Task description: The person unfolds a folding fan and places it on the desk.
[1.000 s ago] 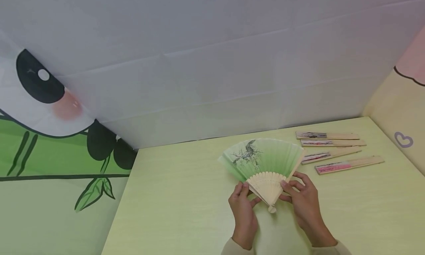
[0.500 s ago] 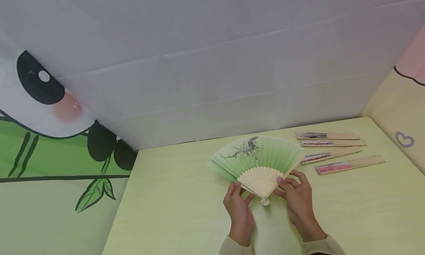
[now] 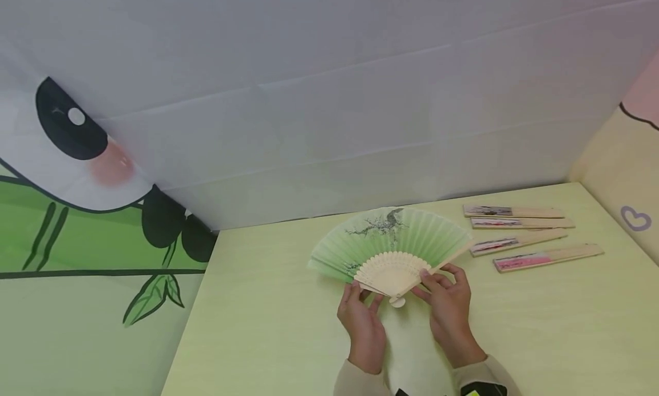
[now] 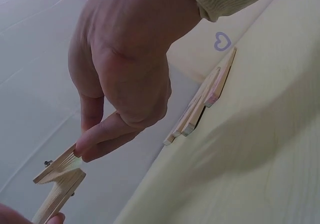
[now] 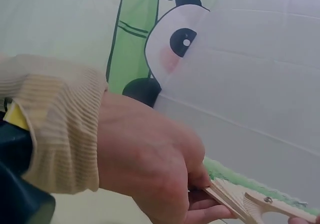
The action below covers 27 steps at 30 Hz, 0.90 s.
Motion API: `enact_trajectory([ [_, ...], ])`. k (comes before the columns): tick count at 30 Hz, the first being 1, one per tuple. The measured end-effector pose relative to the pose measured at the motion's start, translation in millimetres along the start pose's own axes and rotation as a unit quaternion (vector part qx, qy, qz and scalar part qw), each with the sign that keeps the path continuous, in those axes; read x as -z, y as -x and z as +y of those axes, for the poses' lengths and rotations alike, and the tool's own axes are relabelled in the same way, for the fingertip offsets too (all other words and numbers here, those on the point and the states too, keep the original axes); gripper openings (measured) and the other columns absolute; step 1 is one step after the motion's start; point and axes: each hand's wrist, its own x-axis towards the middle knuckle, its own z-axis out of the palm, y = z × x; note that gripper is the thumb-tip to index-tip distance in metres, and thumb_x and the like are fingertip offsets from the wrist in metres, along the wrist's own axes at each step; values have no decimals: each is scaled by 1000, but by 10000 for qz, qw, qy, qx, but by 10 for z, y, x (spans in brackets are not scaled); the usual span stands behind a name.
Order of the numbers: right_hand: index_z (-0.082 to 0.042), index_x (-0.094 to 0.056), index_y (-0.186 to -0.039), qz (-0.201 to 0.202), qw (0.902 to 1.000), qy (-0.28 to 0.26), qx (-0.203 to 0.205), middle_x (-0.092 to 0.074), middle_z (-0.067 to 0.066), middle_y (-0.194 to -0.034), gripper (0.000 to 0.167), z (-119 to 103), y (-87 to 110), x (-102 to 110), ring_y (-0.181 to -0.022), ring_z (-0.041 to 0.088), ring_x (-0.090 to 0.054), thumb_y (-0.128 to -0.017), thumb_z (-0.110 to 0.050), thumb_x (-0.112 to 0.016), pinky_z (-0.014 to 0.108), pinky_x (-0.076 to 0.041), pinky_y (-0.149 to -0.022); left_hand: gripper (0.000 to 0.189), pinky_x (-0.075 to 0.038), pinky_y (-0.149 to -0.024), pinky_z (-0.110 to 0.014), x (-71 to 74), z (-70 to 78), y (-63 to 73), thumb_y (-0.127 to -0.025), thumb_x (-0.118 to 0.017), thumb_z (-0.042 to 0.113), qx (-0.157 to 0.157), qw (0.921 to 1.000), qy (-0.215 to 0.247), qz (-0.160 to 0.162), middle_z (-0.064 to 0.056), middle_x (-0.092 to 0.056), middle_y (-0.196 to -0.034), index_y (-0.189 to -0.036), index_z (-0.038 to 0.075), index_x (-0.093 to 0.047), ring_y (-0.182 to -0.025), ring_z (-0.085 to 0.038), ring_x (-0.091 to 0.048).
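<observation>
A green folding fan [image 3: 393,236] with a dark bird-and-branch print is spread wide above the table, its pale ribs meeting at a rounded pivot end near the person. The left hand [image 3: 362,327] pinches the fan's left outer rib between thumb and fingers. On the other side, the right hand [image 3: 448,310] pinches the right outer rib, thumb on top. Seen from the left wrist, the ribs [image 4: 62,184] show edge-on below the left hand [image 4: 125,59]. The right wrist view has the right hand [image 5: 155,159] gripping the slats [image 5: 232,196], with the green leaf behind.
Several folded fans lie at the table's right: a pink-printed one [image 3: 548,257] nearest, the others [image 3: 520,223] behind it. A pale wall sheet [image 3: 329,127] rises at the table's back edge. Painted panels stand left and right, one with a panda eye [image 3: 72,118].
The fan has spread wider, its left edge sweeping left. Both hands have moved left and slightly away from the person with it. The folded fans stay put on the table.
</observation>
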Motion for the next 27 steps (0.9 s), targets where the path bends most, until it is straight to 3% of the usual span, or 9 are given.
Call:
enact_trajectory([
  [5, -5, -42, -118, 10, 9998, -183, -37, -54, 2, -83, 28, 51, -27, -130, -78, 8, -68, -102, 7, -61, 28, -65, -72, 45, -62, -83, -29, -2, 59, -73, -113, -44, 11, -98, 9991, 261, 326, -9, -61, -110, -148, -16, -44, -99, -16, -61],
  [11, -4, -39, -117, -3, 9994, -311, -140, -52, 5, -85, 28, 117, -52, -289, -80, 10, -70, -103, 7, -60, 31, -66, -73, 40, -62, -87, -32, 43, 137, -152, -113, -44, 13, -167, 9978, 374, 524, -9, -62, -115, -144, -12, -50, -103, -18, -61],
  [20, 2, -40, -121, -177, 9982, -512, -259, -57, 9, -90, 28, 236, -65, -545, -82, 11, -70, -103, 9, -59, 31, -66, -74, 22, -62, -90, -34, 128, 270, -329, -113, -45, 14, -286, 9931, 735, 872, -8, -61, -113, -117, -3, -59, -105, -23, -58],
  [27, 3, -40, -121, -357, 9966, -591, -442, -60, 16, -100, 27, 339, -67, -765, -83, 14, -71, -102, 9, -59, 31, -65, -73, 22, -59, -90, -29, 246, 393, -490, -113, -41, 17, -183, 9888, 1020, 1077, -10, -52, -123, -122, 1, -54, -111, -21, -53],
])
